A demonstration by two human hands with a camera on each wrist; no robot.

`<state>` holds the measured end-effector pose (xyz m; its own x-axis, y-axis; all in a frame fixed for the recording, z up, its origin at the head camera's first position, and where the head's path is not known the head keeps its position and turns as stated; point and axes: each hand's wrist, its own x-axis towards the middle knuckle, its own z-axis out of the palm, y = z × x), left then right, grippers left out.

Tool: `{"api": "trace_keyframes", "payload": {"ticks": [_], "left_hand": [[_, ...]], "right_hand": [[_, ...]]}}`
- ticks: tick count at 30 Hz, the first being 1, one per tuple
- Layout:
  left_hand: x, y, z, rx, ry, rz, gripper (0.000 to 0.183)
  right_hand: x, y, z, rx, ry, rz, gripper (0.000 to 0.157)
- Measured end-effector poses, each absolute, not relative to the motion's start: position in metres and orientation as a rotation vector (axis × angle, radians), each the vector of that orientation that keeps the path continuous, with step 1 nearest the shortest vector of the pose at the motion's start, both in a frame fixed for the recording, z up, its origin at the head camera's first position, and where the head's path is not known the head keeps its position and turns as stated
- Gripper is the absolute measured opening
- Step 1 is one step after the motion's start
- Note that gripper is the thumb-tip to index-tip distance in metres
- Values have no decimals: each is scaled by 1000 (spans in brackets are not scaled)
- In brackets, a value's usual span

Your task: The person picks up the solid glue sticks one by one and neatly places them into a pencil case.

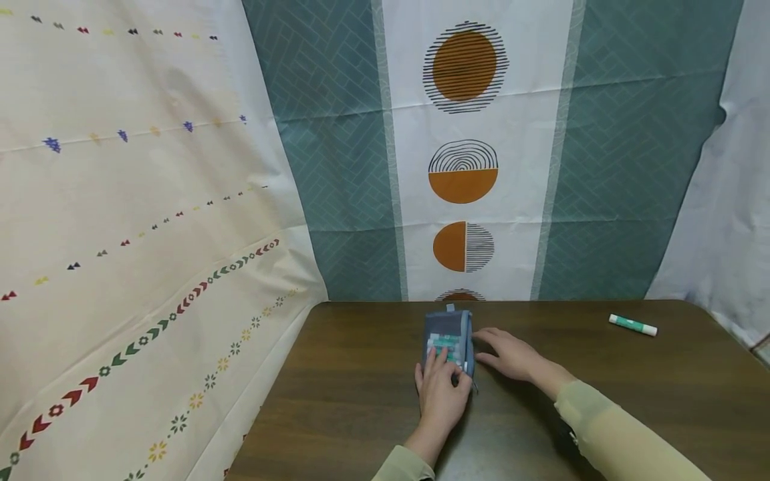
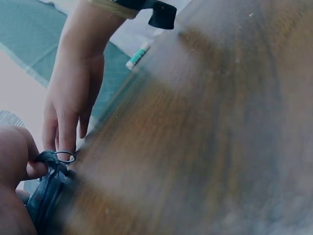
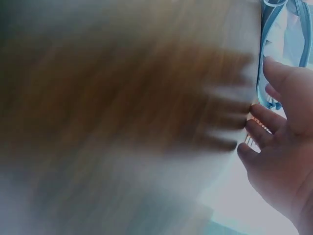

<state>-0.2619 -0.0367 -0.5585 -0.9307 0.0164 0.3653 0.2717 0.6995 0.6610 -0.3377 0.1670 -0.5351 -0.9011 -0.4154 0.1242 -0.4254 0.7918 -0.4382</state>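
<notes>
A blue zippered pencil pouch (image 1: 445, 323) lies on the table, several green-and-white markers (image 1: 444, 341) showing through its front. My left hand (image 1: 442, 395) is over its near end, with fingers on the front. In the left wrist view, the left thumb and a finger pinch the pouch's edge (image 2: 46, 193) near a zip ring (image 2: 66, 156). My right hand (image 1: 510, 354) is beside the pouch's right edge, fingers extended and loosely bent. The right wrist view has the right hand (image 3: 286, 115) with fingers apart and the thumb tip at the pouch's side (image 3: 264, 36).
One green-and-white marker (image 1: 633, 325) lies alone at the back right of the brown wooden table (image 1: 355, 374). Patterned curtains (image 1: 343, 153) hang behind the table's back edge, and a cream cloth (image 1: 150, 220) hangs along the left.
</notes>
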Motion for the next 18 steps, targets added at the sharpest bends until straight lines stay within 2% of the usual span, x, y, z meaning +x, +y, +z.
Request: {"api": "trace_keyframes", "payload": {"ticks": [18], "left_hand": [[-260,-36,-558,-224,-2543,-1110,20]], "right_hand": [[-314,216,-526,662,-2837,632,50]]}}
